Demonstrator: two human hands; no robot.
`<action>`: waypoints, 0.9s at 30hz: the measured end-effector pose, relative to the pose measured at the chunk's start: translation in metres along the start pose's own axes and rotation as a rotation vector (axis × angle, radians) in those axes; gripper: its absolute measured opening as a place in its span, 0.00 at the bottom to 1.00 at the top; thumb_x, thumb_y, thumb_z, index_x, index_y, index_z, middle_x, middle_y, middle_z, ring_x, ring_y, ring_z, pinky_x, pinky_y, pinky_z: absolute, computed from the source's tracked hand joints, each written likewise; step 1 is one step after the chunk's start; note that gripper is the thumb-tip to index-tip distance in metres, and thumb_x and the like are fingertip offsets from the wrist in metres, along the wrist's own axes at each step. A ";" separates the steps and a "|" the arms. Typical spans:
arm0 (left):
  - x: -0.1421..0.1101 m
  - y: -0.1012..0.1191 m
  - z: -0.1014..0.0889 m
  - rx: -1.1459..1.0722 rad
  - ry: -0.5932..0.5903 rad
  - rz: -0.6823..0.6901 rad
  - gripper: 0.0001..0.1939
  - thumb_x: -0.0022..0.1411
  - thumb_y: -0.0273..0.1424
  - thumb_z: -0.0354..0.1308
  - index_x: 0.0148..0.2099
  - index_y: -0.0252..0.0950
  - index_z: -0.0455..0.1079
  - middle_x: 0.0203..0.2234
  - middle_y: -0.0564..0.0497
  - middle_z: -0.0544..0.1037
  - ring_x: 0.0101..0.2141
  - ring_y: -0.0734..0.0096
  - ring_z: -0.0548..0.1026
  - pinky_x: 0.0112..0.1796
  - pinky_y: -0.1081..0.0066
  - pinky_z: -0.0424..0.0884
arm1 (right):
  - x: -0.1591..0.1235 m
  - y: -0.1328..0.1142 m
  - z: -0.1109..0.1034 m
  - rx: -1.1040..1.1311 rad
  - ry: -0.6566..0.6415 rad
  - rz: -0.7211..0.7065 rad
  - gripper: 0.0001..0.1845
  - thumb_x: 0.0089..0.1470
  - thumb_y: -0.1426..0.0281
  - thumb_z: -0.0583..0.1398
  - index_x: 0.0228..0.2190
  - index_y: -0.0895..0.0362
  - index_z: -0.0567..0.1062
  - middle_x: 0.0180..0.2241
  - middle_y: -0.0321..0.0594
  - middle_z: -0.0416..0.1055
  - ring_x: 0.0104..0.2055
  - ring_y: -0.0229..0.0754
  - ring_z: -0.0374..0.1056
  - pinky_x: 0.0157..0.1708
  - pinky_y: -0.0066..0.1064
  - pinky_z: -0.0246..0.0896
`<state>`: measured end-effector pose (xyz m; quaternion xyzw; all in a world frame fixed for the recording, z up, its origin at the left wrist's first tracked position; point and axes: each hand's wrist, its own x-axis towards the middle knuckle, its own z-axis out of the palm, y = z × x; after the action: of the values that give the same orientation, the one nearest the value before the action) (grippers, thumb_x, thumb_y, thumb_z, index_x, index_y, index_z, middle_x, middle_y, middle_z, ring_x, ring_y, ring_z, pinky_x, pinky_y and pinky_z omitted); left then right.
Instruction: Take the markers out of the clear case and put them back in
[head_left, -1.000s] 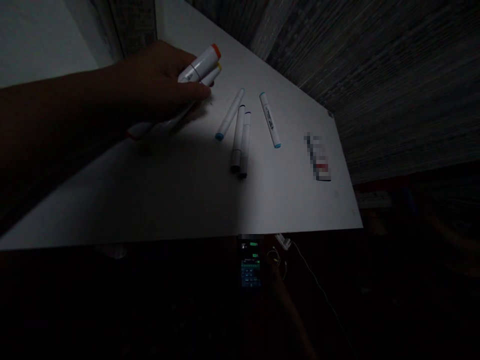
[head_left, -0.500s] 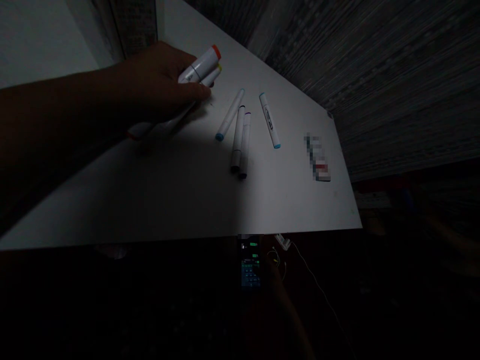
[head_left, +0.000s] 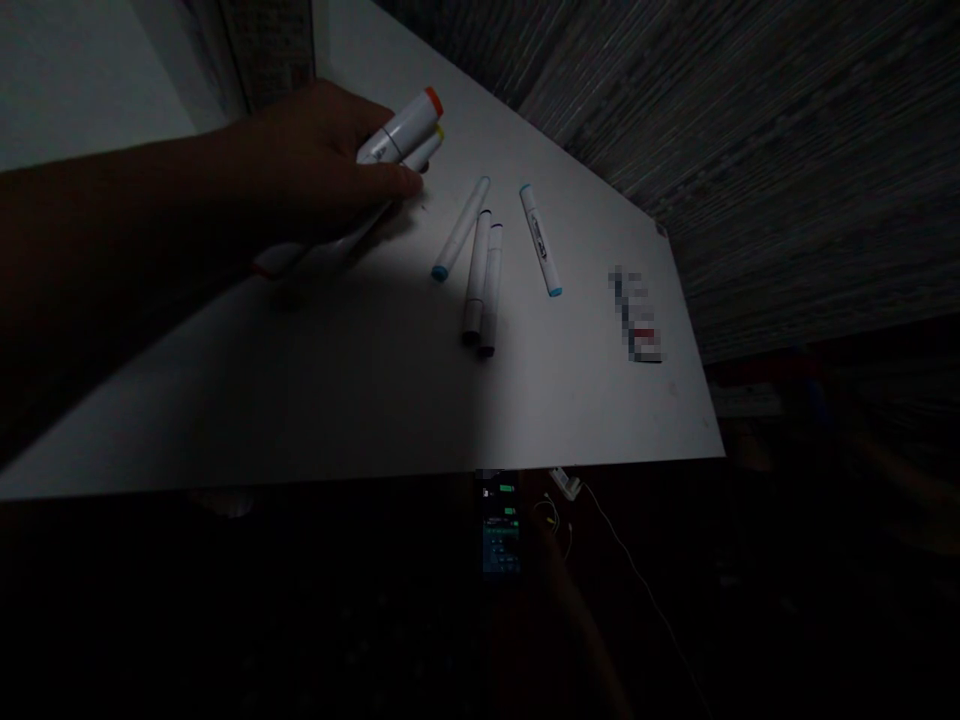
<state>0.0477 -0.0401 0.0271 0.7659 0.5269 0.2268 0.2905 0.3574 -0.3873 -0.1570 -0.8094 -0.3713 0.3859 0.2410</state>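
Note:
My left hand (head_left: 352, 165) is closed around a bunch of white markers, held above the white table. Out of its grip stick an orange-capped marker (head_left: 409, 120) and a yellow-capped marker (head_left: 426, 150). A reddish marker end shows below the wrist; the palm hides the rest. Below the table's front edge, in deep shadow, my right hand (head_left: 551, 565) holds a phone (head_left: 500, 550) with a lit screen. Right of my left hand lie a blue-ended marker (head_left: 461, 230), two dark-ended markers (head_left: 477, 280) side by side, and another blue-ended marker (head_left: 540, 245).
The white tabletop (head_left: 600, 400) ends at a front edge above the dark floor area. A small blurred-out object (head_left: 637, 315) lies near its right side. Below the edge are a white plug (head_left: 566, 485) and thin cables (head_left: 637, 570). A grey textured surface (head_left: 750, 150) borders the table's far side.
The phone's screen content differs slightly. Both hands and the markers stay where they were.

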 end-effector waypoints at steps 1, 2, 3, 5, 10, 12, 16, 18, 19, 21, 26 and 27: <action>0.000 -0.001 0.000 -0.009 -0.003 -0.005 0.14 0.54 0.35 0.51 0.36 0.28 0.68 0.18 0.57 0.62 0.19 0.85 0.58 0.23 0.81 0.56 | -0.002 0.000 -0.002 0.006 -0.004 0.000 0.17 0.57 0.64 0.56 0.46 0.60 0.67 0.46 0.44 0.66 0.44 0.42 0.66 0.42 0.40 0.65; 0.001 -0.001 0.000 -0.013 -0.001 -0.009 0.13 0.54 0.35 0.51 0.35 0.28 0.68 0.18 0.57 0.62 0.19 0.84 0.58 0.21 0.81 0.54 | -0.003 0.000 -0.003 0.013 -0.007 0.000 0.17 0.57 0.64 0.56 0.46 0.60 0.67 0.46 0.44 0.65 0.44 0.42 0.66 0.42 0.39 0.65; 0.001 -0.001 0.000 -0.011 0.000 -0.012 0.13 0.54 0.35 0.51 0.35 0.29 0.68 0.18 0.57 0.62 0.18 0.85 0.58 0.21 0.81 0.52 | -0.004 0.000 -0.004 0.021 -0.010 0.000 0.17 0.57 0.64 0.56 0.47 0.60 0.67 0.46 0.44 0.65 0.44 0.42 0.66 0.42 0.39 0.65; 0.001 0.000 0.000 0.017 0.008 -0.019 0.13 0.54 0.35 0.51 0.35 0.29 0.68 0.17 0.58 0.61 0.18 0.85 0.57 0.21 0.81 0.51 | -0.005 -0.001 -0.003 0.035 -0.013 -0.002 0.17 0.57 0.64 0.56 0.47 0.60 0.67 0.46 0.44 0.65 0.44 0.42 0.66 0.42 0.39 0.65; -0.001 0.001 0.000 0.013 0.003 0.010 0.14 0.55 0.35 0.50 0.36 0.28 0.68 0.18 0.58 0.60 0.19 0.86 0.57 0.24 0.81 0.51 | -0.001 -0.004 0.002 0.054 -0.017 -0.005 0.17 0.57 0.64 0.56 0.46 0.60 0.67 0.46 0.43 0.66 0.43 0.42 0.66 0.42 0.39 0.65; -0.001 0.000 0.000 -0.002 0.008 0.006 0.13 0.55 0.34 0.51 0.35 0.28 0.68 0.18 0.58 0.60 0.19 0.86 0.57 0.24 0.80 0.51 | 0.000 -0.005 0.003 0.050 -0.018 -0.005 0.17 0.57 0.64 0.55 0.46 0.59 0.67 0.46 0.43 0.66 0.43 0.42 0.66 0.42 0.39 0.65; 0.000 -0.001 -0.001 0.005 0.018 -0.009 0.13 0.55 0.34 0.52 0.36 0.28 0.68 0.19 0.58 0.62 0.19 0.85 0.58 0.26 0.79 0.53 | 0.001 -0.007 0.003 0.032 -0.018 0.000 0.17 0.57 0.64 0.55 0.46 0.60 0.67 0.45 0.43 0.66 0.43 0.42 0.66 0.41 0.39 0.65; 0.000 0.000 -0.001 -0.006 0.009 -0.020 0.13 0.55 0.34 0.52 0.36 0.28 0.68 0.19 0.58 0.61 0.19 0.85 0.58 0.27 0.78 0.54 | 0.001 -0.008 0.003 0.021 -0.015 0.004 0.17 0.57 0.64 0.55 0.45 0.60 0.68 0.45 0.43 0.66 0.43 0.42 0.66 0.41 0.39 0.65; 0.001 0.000 -0.001 -0.004 0.007 -0.022 0.13 0.54 0.34 0.52 0.36 0.28 0.68 0.19 0.58 0.61 0.19 0.85 0.58 0.27 0.78 0.55 | 0.001 -0.008 0.003 0.015 -0.013 0.007 0.17 0.57 0.64 0.55 0.45 0.60 0.68 0.45 0.43 0.66 0.43 0.42 0.66 0.41 0.39 0.65; 0.001 0.000 -0.001 0.012 0.012 -0.017 0.12 0.54 0.34 0.52 0.35 0.28 0.68 0.19 0.58 0.61 0.19 0.85 0.58 0.27 0.79 0.55 | 0.002 -0.008 0.004 0.004 -0.006 0.012 0.16 0.57 0.64 0.55 0.45 0.59 0.68 0.45 0.43 0.66 0.43 0.42 0.66 0.42 0.38 0.65; 0.001 -0.002 0.000 -0.017 0.021 -0.007 0.12 0.54 0.34 0.52 0.33 0.29 0.67 0.19 0.58 0.61 0.19 0.85 0.58 0.27 0.78 0.55 | 0.002 -0.009 0.007 -0.010 0.013 0.015 0.16 0.58 0.64 0.55 0.45 0.58 0.68 0.46 0.43 0.66 0.44 0.41 0.66 0.42 0.38 0.65; 0.000 -0.002 0.000 -0.021 0.020 -0.003 0.11 0.54 0.34 0.52 0.33 0.29 0.67 0.19 0.57 0.61 0.19 0.84 0.58 0.27 0.78 0.55 | 0.002 -0.009 0.008 -0.011 0.015 0.015 0.16 0.58 0.64 0.55 0.45 0.58 0.68 0.46 0.43 0.66 0.44 0.41 0.65 0.42 0.39 0.65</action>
<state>0.0466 -0.0393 0.0260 0.7596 0.5285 0.2396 0.2937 0.3480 -0.3792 -0.1565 -0.8162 -0.3656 0.3798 0.2365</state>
